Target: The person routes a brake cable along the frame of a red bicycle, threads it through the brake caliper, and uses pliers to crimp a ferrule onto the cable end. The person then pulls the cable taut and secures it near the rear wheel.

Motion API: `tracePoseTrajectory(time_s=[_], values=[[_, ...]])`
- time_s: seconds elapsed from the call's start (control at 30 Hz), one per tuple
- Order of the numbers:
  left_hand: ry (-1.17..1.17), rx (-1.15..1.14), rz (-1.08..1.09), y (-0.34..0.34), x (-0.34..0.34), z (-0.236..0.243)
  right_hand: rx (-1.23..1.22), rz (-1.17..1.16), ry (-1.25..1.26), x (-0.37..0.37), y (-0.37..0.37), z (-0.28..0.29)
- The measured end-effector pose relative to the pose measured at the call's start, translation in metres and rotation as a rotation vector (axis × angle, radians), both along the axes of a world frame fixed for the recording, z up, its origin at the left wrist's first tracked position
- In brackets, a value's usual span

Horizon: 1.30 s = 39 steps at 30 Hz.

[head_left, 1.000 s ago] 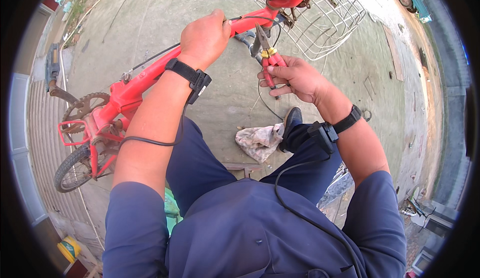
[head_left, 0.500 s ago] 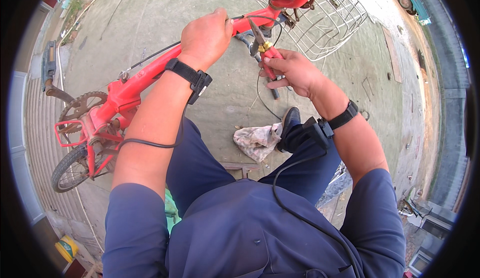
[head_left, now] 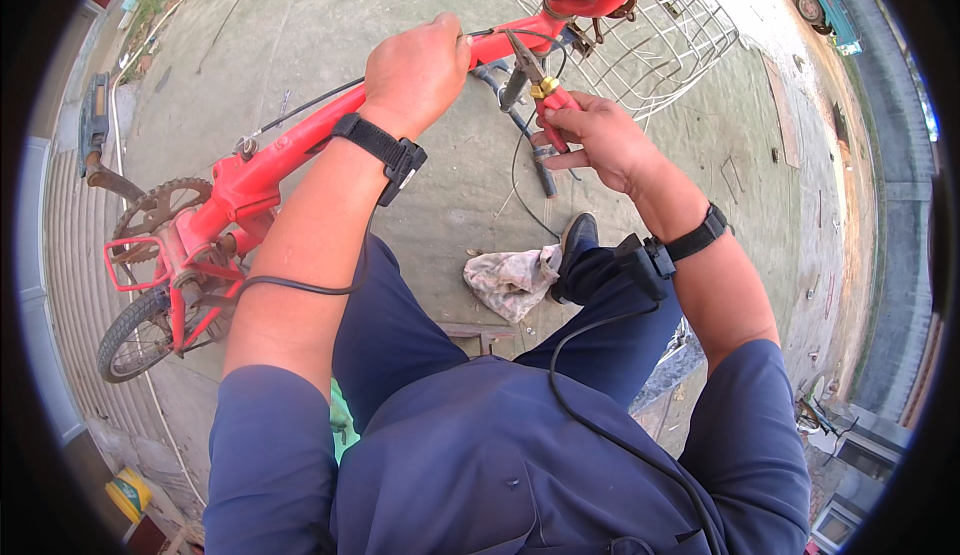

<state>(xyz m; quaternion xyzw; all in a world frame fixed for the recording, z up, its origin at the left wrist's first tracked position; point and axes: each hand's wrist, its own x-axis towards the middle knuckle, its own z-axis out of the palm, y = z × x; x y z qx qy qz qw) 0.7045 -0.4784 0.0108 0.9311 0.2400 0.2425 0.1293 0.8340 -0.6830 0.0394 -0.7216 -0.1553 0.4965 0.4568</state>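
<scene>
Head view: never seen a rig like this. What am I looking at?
No robot here: these are a person's bare hands, seen from above. The camera is the left one of two fisheyes worn on the head, so straight edges bend. Black bands with cables are strapped near both wrists. The right hand holds red-handled pliers, their tips near a red bicycle frame. The left hand is at the frame's tube, where a dark cable runs; its fingers are hidden, so its grip is unclear. On the ground, a patterned cloth lies by the person's shoe.
</scene>
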Motion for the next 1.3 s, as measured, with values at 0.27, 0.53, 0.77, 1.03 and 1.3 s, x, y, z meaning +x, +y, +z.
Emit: tracePoseTrajectory(time_s=[0.27,0.53,0.77,1.03,1.3], values=[[-0.012,0.01,-0.002,0.0,0.0,-0.002,-0.03,0.031,-0.051,0.003,0.0,-0.005],[-0.006,0.009,0.005,-0.001,0.0,-0.001,-0.14,0.168,-0.317,0.01,0.006,-0.003],[0.025,-0.006,0.006,-0.001,0.0,0.002,-0.26,0.344,-0.828,0.014,0.009,0.012],[0.023,-0.016,0.008,-0.001,0.0,0.003,-0.137,0.258,-0.523,0.015,0.01,0.01],[0.0,0.003,0.009,-0.001,0.0,-0.001,-0.167,0.246,-0.303,0.021,0.01,0.006]])
